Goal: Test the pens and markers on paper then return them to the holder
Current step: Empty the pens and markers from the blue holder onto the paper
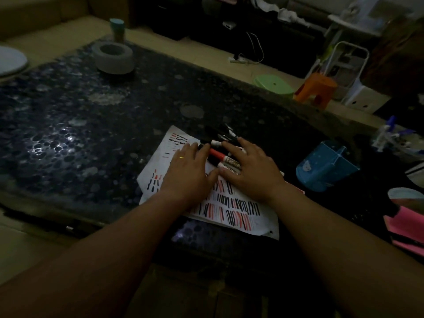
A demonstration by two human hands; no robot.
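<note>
Dim in here, so bear with me. Well off to the left of the paper (241, 222), up at the far side, a grey ring-shaped bowl (114, 57) sits on the dark speckled worktop (68, 125), nowhere near the action.

Now the paper itself is covered in short black and red strokes, row upon row. I'd say the testing is largely done.

On the paper's upper half the left hand (185, 168) lies flat with straight fingers. Its fingertips touch the markers (227, 160) and are wrapped round nothing. The markers lie in a loose heap at the paper's top end, with a red-barrelled one (215, 153) in the middle. Black ones beyond it spill past the paper's far edge.

Across the heap is the right hand (252, 171), spread the same way. Its fingers are laid out straight over the barrels, gripping none of them. To my eye the two hands are herding the pile together between them.

Right of the paper, and apart from it, the blue holder (323, 166) is tipped at a slant. I can see no pen in it, though it's too dark to swear to that. So the return is what's left, and as far as I can tell nothing has gone back yet.

Further right of the paper there's a blue-and-white blur (387, 134), perhaps more pens, but I can't tell.
</note>
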